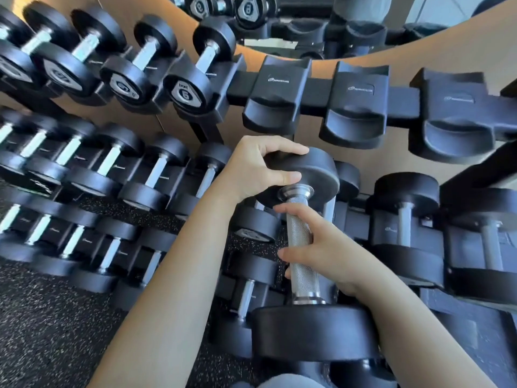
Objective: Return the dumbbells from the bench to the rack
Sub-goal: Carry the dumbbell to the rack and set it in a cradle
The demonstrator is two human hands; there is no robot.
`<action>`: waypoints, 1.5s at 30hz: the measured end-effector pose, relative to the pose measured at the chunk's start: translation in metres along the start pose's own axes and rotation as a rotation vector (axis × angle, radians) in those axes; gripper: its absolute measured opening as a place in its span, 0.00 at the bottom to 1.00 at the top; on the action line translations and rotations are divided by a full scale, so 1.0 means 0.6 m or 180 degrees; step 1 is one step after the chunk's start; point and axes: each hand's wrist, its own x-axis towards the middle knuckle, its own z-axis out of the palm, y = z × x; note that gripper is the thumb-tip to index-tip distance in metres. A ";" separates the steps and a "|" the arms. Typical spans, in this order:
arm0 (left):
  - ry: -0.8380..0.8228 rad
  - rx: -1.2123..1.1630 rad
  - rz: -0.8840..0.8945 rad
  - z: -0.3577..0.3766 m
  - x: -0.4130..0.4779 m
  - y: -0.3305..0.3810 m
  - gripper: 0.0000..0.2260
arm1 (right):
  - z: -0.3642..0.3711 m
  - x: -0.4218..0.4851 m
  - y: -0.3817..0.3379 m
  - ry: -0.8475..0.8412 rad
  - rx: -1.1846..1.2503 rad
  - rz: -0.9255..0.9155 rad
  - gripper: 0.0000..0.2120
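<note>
Here the person holds one dumbbell (300,242) with both hands in front of the rack (321,92). It points away from the person, with its near head low at the bottom of the view and its far head raised to about the level of the middle row.

The left hand (260,166) grips the far head, fingers curled over its top edge and thumb pressed against its inner face just above the steel collar. The right hand (324,247) is closed round the knurled handle, reaching in from the right with its fingers wrapped across the front.

The far head sits just below the top rail, under the leftmost of three black cradles (275,96). It seems to hang clear of the rack, though the view there is too crowded to be sure.

On the top rail, left of the cradles, stand smaller weights, the nearest one marked 6 (186,93). More weights (159,175) fill the middle and bottom rows on the left, and thicker ones (405,217) sit to the right of the held dumbbell. A speckled black floor (56,317) lies below, a tan wall (433,49) stands behind the rack, and a mirror (307,29) runs along the top
</note>
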 end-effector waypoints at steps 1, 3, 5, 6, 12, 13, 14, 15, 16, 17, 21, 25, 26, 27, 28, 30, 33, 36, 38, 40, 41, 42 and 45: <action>0.0006 -0.0004 0.0001 -0.003 0.013 -0.005 0.17 | -0.008 0.012 -0.003 -0.0008 -0.0013 0.0012 0.27; 0.0010 -0.0036 -0.0030 -0.007 0.036 -0.014 0.17 | -0.019 0.032 -0.009 -0.0010 -0.0035 0.0058 0.27; 0.0018 -0.0089 -0.0058 -0.013 0.056 -0.025 0.17 | -0.028 0.051 -0.013 0.0031 -0.0086 0.0088 0.27; 0.0014 -0.0108 -0.0063 -0.014 0.063 -0.030 0.17 | -0.030 0.058 -0.015 0.0061 -0.0135 0.0095 0.27; -0.0130 -0.0225 -0.0094 -0.031 0.108 -0.073 0.17 | -0.034 0.109 -0.024 0.0202 -0.0172 0.0233 0.27; -0.0160 -0.0245 -0.0082 -0.037 0.115 -0.082 0.17 | -0.032 0.119 -0.025 0.0236 -0.0211 0.0261 0.28; -0.0191 -0.0270 -0.0067 -0.043 0.121 -0.090 0.17 | -0.029 0.128 -0.027 0.0271 -0.0219 0.0294 0.28; -0.0225 -0.0304 -0.0061 -0.050 0.127 -0.099 0.17 | -0.024 0.139 -0.030 0.0304 -0.0217 0.0326 0.28; -0.0255 -0.0338 -0.0052 -0.057 0.134 -0.108 0.17 | -0.019 0.150 -0.033 0.0344 -0.0217 0.0356 0.28; -0.0288 -0.0358 -0.0028 -0.065 0.141 -0.117 0.17 | -0.012 0.162 -0.036 0.0390 -0.0195 0.0366 0.28; -0.0458 -0.0399 0.0061 -0.105 0.172 -0.151 0.17 | 0.014 0.210 -0.046 0.0599 -0.0037 0.0463 0.29; -0.0629 -0.0467 0.0107 -0.144 0.201 -0.175 0.17 | 0.041 0.255 -0.065 0.0792 0.0115 0.0496 0.28; -0.0673 -0.0494 0.0126 -0.153 0.211 -0.180 0.16 | 0.046 0.267 -0.072 0.0854 0.0147 0.0506 0.28; -0.0707 -0.0523 0.0146 -0.161 0.222 -0.184 0.16 | 0.049 0.278 -0.078 0.0913 0.0156 0.0506 0.28; -0.0736 -0.0542 0.0175 -0.169 0.232 -0.187 0.17 | 0.050 0.289 -0.084 0.0966 0.0138 0.0501 0.29; -0.0784 -0.0529 0.0275 -0.182 0.256 -0.193 0.17 | 0.048 0.310 -0.094 0.1057 0.0105 0.0428 0.29; -0.0804 -0.0527 0.0374 -0.197 0.291 -0.200 0.17 | 0.037 0.341 -0.109 0.1138 -0.0010 0.0342 0.29; -0.0746 -0.0551 0.0406 -0.211 0.330 -0.206 0.16 | 0.015 0.380 -0.124 0.1159 -0.0083 0.0317 0.29; -0.0718 -0.0609 0.0410 -0.216 0.356 -0.209 0.16 | -0.002 0.405 -0.134 0.1220 -0.0168 0.0273 0.29; -0.0703 -0.0678 0.0415 -0.217 0.384 -0.213 0.17 | -0.019 0.428 -0.142 0.1278 -0.0196 0.0200 0.28; -0.0696 -0.0696 0.0405 -0.216 0.397 -0.216 0.17 | -0.027 0.440 -0.144 0.1289 -0.0179 0.0179 0.28; -0.0679 -0.0711 0.0386 -0.215 0.410 -0.220 0.17 | -0.036 0.450 -0.146 0.1301 -0.0172 0.0162 0.28; -0.0625 -0.0723 0.0319 -0.213 0.449 -0.236 0.18 | -0.062 0.484 -0.150 0.1327 -0.0174 0.0156 0.28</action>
